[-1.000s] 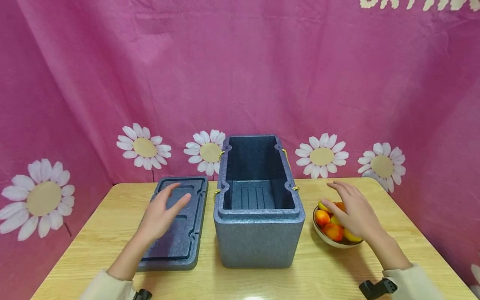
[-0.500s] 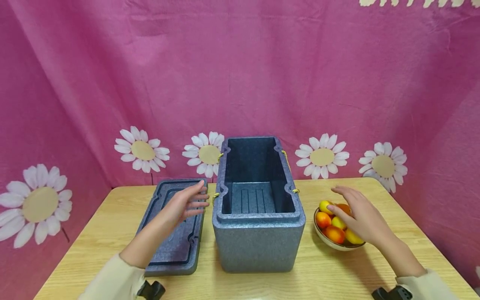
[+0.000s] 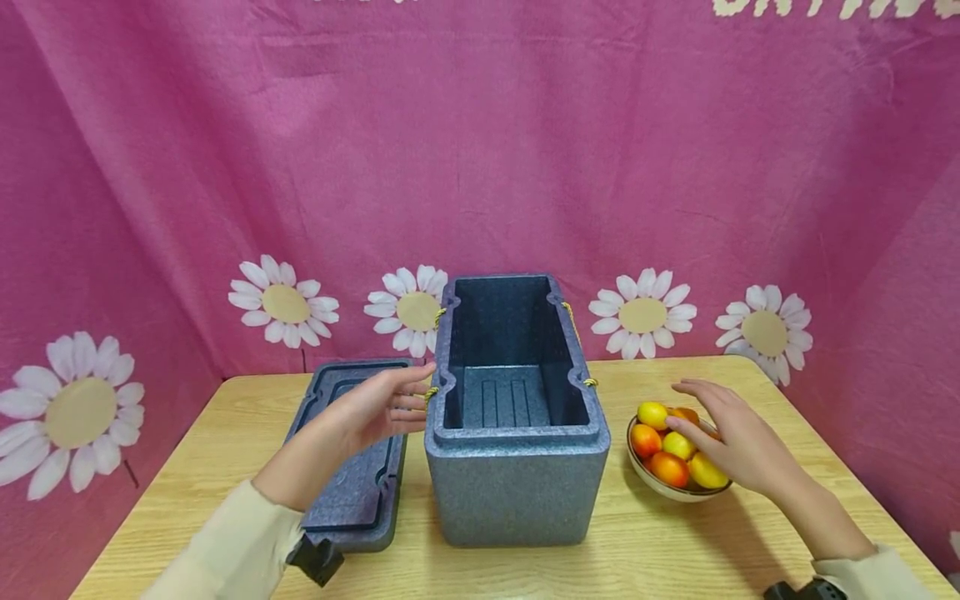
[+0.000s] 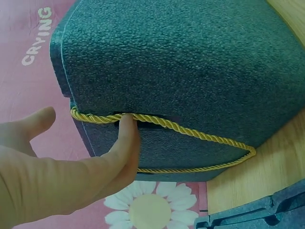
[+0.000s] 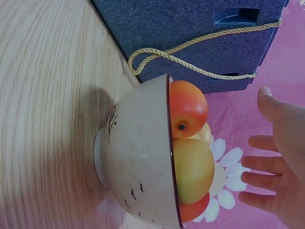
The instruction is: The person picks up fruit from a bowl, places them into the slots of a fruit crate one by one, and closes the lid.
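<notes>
At the box's left side, my left hand reaches over the lid: fingers straight, thumb well apart from them, one fingertip against the yellow rope where it crosses a dark slot in the wall. Can't tell how hard it presses. Box is grey, upright mid-table, uncovered, ribbed floor visible from above. Lid lies flat just left of it, recessed face up. My right hand hangs over the right side of the bowl, fingers spread and thumb apart, clear of the fruit in the right wrist view. Bowl is cream with a dark rim and small dark marks, stands upright just right of the box, heaped with yellow and orange-red fruit. Second rope runs along the box's right side, past another slot, with a loose loop near the table. Pale sleeves on both arms, black wrist unit at each cuff. Pink curtain with white daisies behind everything.
</notes>
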A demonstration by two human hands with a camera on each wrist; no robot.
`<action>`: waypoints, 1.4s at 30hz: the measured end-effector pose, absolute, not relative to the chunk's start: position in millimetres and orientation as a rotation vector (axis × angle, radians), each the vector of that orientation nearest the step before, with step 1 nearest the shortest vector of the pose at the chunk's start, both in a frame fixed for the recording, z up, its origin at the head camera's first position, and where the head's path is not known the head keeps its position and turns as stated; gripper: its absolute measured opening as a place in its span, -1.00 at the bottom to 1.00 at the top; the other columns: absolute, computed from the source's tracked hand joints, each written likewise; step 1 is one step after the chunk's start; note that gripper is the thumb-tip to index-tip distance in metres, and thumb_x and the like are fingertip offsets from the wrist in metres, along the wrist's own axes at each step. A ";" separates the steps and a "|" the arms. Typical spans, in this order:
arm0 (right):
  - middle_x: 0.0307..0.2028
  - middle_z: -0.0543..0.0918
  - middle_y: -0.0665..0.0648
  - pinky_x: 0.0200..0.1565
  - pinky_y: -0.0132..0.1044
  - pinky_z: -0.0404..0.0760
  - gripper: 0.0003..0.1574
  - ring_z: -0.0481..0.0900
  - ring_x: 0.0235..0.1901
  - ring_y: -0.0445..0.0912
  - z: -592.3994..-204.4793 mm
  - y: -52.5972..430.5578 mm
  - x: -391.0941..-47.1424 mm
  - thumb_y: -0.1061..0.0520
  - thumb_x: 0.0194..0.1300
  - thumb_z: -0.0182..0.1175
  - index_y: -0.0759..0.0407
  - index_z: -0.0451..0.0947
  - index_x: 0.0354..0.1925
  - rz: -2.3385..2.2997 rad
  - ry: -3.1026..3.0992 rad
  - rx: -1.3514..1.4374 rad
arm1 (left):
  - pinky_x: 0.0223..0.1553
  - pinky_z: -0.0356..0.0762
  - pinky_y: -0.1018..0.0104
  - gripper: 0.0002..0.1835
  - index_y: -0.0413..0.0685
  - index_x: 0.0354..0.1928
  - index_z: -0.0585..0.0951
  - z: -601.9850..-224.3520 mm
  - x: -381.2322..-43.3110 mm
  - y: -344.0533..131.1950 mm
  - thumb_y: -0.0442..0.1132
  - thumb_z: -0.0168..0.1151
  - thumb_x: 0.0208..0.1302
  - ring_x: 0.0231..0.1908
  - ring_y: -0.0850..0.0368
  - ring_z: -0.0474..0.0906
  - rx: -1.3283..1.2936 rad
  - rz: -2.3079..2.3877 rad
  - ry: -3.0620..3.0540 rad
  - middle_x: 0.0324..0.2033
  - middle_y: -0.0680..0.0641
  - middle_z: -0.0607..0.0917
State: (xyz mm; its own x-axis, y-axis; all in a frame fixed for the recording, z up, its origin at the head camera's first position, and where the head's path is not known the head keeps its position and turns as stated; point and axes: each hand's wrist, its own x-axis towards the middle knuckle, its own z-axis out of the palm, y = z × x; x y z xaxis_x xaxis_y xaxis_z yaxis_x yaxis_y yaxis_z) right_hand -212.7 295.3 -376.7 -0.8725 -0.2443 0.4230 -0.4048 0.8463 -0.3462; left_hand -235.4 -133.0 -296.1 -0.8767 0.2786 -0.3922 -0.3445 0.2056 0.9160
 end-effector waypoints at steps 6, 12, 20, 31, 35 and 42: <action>0.16 0.55 0.37 0.15 0.33 0.40 -0.42 0.40 0.21 0.31 -376.3 297.8 -211.7 -0.06 0.32 0.26 0.27 0.47 0.15 0.615 -2.664 0.512 | 0.45 0.26 -0.07 -0.18 -0.38 0.47 0.04 -292.1 -237.5 -129.6 0.04 0.04 0.41 0.43 -0.35 0.21 -0.054 1.668 1.998 0.43 -0.46 0.18; 0.12 0.59 0.35 0.15 0.32 0.42 -0.45 0.44 0.18 0.30 -376.4 301.9 -210.5 -0.01 0.28 0.31 0.26 0.50 0.13 0.618 -2.682 0.536 | 0.36 0.43 0.01 -0.18 -0.35 0.45 0.14 -291.0 -237.4 -122.4 -0.03 0.22 0.33 0.33 -0.29 0.40 -0.155 1.629 2.107 0.34 -0.45 0.38; 0.10 0.62 0.32 0.10 0.26 0.47 -0.42 0.49 0.14 0.26 -383.3 309.5 -210.5 0.03 0.20 0.37 0.24 0.51 0.12 0.598 -2.694 0.586 | 0.33 0.46 0.02 -0.12 -0.38 0.43 0.16 -291.7 -234.9 -120.2 0.02 0.28 0.27 0.33 -0.27 0.41 -0.202 1.591 2.207 0.35 -0.42 0.37; -0.04 0.69 0.15 0.11 -0.76 0.25 -0.36 0.57 -0.03 0.04 -392.3 324.5 -201.1 0.05 -0.01 0.51 0.19 0.56 0.04 0.481 -2.569 0.676 | 0.42 0.31 0.01 -0.01 -0.49 0.45 0.00 -299.3 -231.9 -125.6 0.06 0.23 0.30 0.38 -0.25 0.34 -0.211 1.646 2.226 0.41 -0.49 0.23; -0.07 0.70 0.13 0.13 -0.90 0.05 -0.33 0.52 -0.03 -0.13 -396.5 331.3 -197.1 0.09 -0.10 0.56 0.19 0.57 0.01 0.483 -2.504 0.718 | 0.44 0.26 -0.01 -0.02 -0.47 0.45 0.03 -301.3 -232.5 -126.1 0.09 0.22 0.30 0.39 -0.24 0.31 -0.206 1.628 2.254 0.42 -0.46 0.23; -0.15 0.71 0.03 0.07 -0.84 0.23 -0.34 0.50 -0.09 -0.33 -400.2 337.9 -190.2 0.15 -0.20 0.59 0.13 0.61 -0.04 0.493 -2.459 0.740 | 0.46 0.21 -0.04 -0.04 -0.52 0.43 0.05 -304.7 -231.0 -125.8 0.07 0.21 0.31 0.41 -0.26 0.27 -0.199 1.670 2.257 0.42 -0.47 0.22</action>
